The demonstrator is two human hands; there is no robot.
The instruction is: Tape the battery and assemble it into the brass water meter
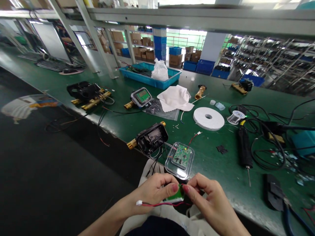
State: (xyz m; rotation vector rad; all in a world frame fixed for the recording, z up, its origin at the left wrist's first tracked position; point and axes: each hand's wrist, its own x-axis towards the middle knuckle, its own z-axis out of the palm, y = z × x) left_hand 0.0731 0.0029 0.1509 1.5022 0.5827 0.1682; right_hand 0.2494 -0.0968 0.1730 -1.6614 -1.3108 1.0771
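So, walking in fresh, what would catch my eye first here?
Probably the left hand and right hand, low in the middle, holding a small green piece. Just beyond them is a green circuit board with clear plastic around it. Farther back, a bright blue tray holds a white plastic bag.

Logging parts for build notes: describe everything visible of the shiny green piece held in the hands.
The shiny green piece, plastic-wrapped-looking with a paler lower edge, is pinched by the left hand and right hand, over the lap. Thin red and dark wires pass its lower edge toward a small white connector. Hands hide its full shape and the wires' attachment.
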